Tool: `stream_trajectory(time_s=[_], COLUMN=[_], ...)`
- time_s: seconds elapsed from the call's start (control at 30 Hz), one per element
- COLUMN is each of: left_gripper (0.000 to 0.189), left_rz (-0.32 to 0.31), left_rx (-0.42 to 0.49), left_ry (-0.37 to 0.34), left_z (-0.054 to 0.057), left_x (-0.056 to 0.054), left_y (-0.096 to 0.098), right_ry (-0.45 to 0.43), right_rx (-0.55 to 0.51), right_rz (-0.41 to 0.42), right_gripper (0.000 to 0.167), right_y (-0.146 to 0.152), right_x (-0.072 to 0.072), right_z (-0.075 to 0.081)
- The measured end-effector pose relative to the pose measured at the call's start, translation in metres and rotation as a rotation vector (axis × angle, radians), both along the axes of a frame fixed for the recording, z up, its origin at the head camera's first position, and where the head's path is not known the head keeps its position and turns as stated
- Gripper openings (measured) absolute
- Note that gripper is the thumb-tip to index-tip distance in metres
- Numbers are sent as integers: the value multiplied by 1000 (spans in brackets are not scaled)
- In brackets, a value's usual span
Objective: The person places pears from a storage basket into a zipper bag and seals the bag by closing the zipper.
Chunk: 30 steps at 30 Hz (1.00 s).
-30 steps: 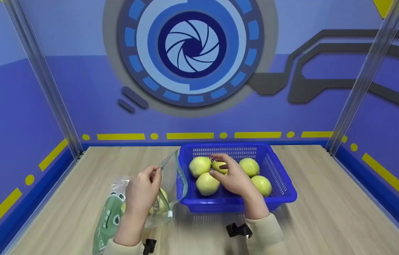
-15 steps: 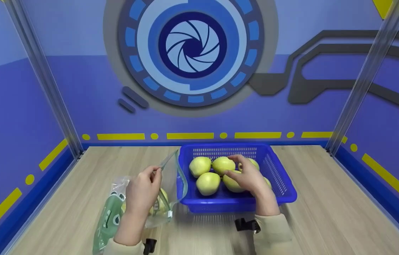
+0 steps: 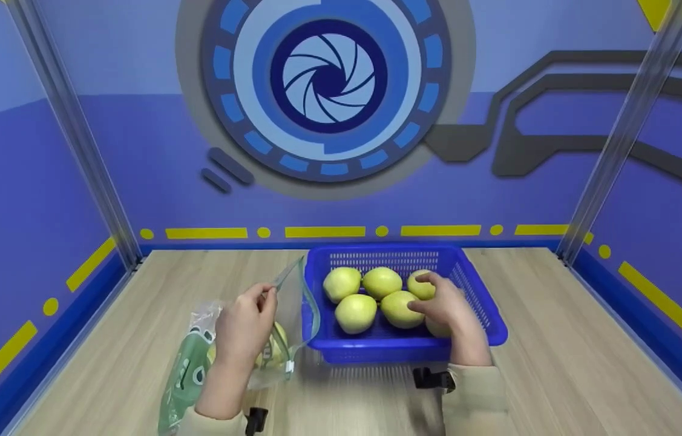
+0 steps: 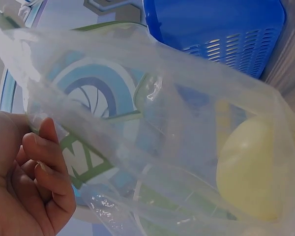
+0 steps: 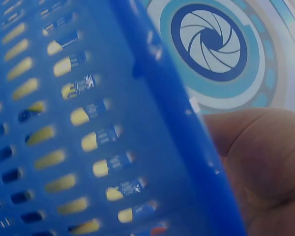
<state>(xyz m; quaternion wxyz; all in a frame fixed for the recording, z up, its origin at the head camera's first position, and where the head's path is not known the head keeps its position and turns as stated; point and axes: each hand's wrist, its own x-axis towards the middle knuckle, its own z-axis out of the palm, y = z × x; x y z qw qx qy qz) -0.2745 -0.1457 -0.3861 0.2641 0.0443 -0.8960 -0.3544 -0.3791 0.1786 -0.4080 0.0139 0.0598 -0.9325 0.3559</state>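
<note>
With thumb and fingertips my left hand pinches the edge of a clear zip bag, holding its mouth up toward the basket. Inside the bag lies a yellow-green apple, and green print shows on the plastic. My right hand is over the right part of the blue basket, thumb and fingers spread around the apples there. Close to its fingertips are the back right apple and a front middle apple. Another apple beneath the hand is mostly hidden. In the right wrist view, the basket wall hides the fingers.
More apples sit in the left half of the basket. A green printed plastic packet lies left of my left forearm on the wooden table. Blue panels enclose the table at the back and sides.
My right hand has moved rightward across the basket, from the middle apples to those at the right, uncovering the front middle apple. My left hand and the bag have stayed nearly still.
</note>
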Motion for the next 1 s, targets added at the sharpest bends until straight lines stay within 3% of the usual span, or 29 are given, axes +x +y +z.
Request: stream_trajectory(time_s=[0.33,1.0], left_gripper=[20,19], left_rz=[-2,7], left_rx=[-9,-5], left_ry=[17,-14], left_z=[0,1], left_x=[0,1], left_y=[-1,1], right_ry=[-84,-189], right_rx=[77,248], right_rz=[-64,-55], right_gripper=[68,75], right_y=[9,12], right_x=[-6,-5], right_z=[-9,-18])
